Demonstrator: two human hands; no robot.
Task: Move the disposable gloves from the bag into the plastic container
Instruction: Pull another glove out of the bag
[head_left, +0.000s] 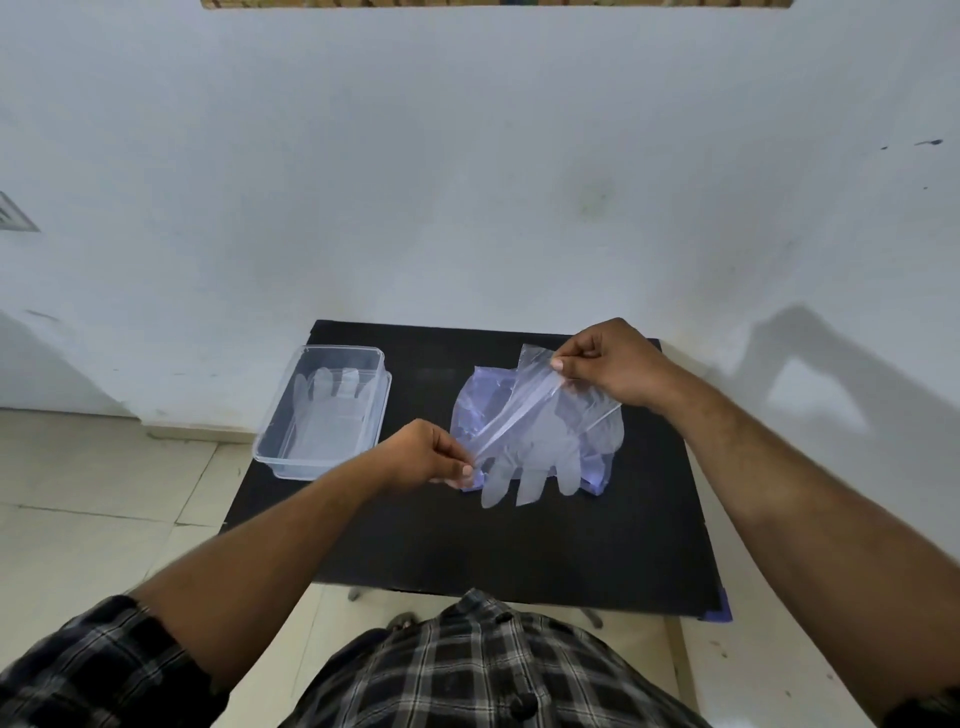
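A thin clear disposable glove hangs stretched above the purple-tinted bag, fingers pointing toward me. My left hand pinches its near cuff corner and my right hand pinches the far corner, holding the cuff taut between them. The bag lies flat on the black table under the glove; what it holds I cannot tell. The clear plastic container stands at the table's left edge with a glove lying flat inside it.
The small black table stands against a pale wall. Tiled floor lies to the left and right of it. My checked shirt is close to the table's near edge.
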